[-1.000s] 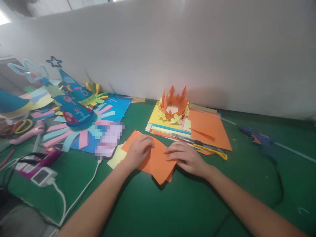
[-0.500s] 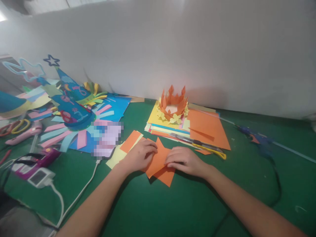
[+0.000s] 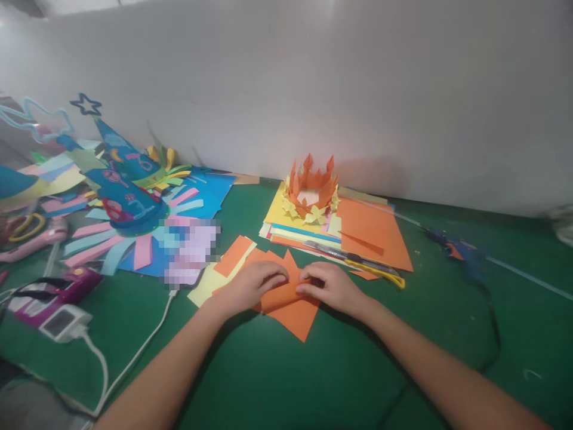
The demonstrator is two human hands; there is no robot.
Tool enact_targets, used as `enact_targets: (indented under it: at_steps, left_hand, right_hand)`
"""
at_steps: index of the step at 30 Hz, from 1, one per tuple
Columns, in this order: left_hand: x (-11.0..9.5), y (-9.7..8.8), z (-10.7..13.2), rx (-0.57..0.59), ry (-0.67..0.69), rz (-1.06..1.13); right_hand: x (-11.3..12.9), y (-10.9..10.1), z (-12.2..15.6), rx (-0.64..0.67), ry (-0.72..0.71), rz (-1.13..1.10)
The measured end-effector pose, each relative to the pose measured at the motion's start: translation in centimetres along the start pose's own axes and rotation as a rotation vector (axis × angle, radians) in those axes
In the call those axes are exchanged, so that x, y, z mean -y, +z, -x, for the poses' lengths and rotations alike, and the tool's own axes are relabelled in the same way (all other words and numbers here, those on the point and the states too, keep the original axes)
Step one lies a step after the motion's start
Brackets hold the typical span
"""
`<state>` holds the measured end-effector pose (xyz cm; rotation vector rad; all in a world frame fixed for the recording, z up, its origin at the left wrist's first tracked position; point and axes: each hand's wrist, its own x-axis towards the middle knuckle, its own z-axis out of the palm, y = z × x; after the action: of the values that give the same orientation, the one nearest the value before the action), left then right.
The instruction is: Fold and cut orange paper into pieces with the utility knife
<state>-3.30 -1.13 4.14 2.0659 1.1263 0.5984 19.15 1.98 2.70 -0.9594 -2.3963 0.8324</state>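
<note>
Close to the middle of the green table, a piece of orange paper (image 3: pixel 283 294) is bent over, its near edge rolled upward. My left hand (image 3: pixel 253 282) grips its left side, fingers curled over the top. On the right side, my right hand (image 3: pixel 332 285) pinches the same paper between thumb and fingers. Another orange sheet (image 3: pixel 304 322) lies flat beneath, one corner pointing towards me. To the left of my left hand rest pale yellow paper (image 3: pixel 201 288) and a small orange piece (image 3: pixel 233 255).
Behind my hands an orange paper crown (image 3: pixel 308 190) sits on stacked coloured sheets, with a cutter knife (image 3: pixel 333 251) and yellow-handled scissors (image 3: pixel 385 275) in front. A blue glue gun (image 3: pixel 465 254) lies right. Decorated cone hats (image 3: pixel 129 200), a phone (image 3: pixel 192 254) and a power strip (image 3: pixel 27 307) are left.
The near edge of the orange paper has been rolled up and away from me, so more of the sheet beneath shows. Both hands stay on the paper.
</note>
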Motion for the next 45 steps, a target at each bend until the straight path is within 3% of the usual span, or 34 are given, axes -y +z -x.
enact_targets:
  at_steps: [4, 8, 14, 18, 25, 34, 39, 45]
  left_hand:
    - [-0.2, 0.0, 0.1, -0.019, -0.103, 0.201]
    - [-0.3, -0.1, 0.2, -0.034, -0.113, 0.320]
    - [-1.2, -0.7, 0.5, 0.057, -0.105, 0.201]
    - [-1.4, -0.6, 0.5, 0.118, -0.064, 0.123]
    - [-1.0, 0.0, 0.4, 0.052, -0.098, 0.094]
    - [-0.7, 0.2, 0.4, 0.046, -0.161, 0.160]
    - [-0.9, 0.0, 0.5, 0.077, -0.038, 0.084]
    - [-1.6, -0.6, 0.6, 0.126, -0.044, -0.007]
  right_hand:
    - [0.3, -0.2, 0.4, -0.009, -0.019, -0.022]
    - [1.0, -0.5, 0.5, 0.024, -0.076, -0.040]
    - [2.1, -0.9, 0.6, 0.105, 0.072, -0.076]
    - [1.8, -0.3, 0.8, 0.086, 0.178, -0.176]
    - [1.5, -0.4, 0.6, 0.056, 0.238, -0.336]
    - [1.3, -0.2, 0.8, 0.065, 0.188, -0.173]
    - [1.5, -0.3, 0.7, 0.070, 0.157, -0.085]
    - [0.9, -0.1, 0.8, 0.074, -0.031, -0.035]
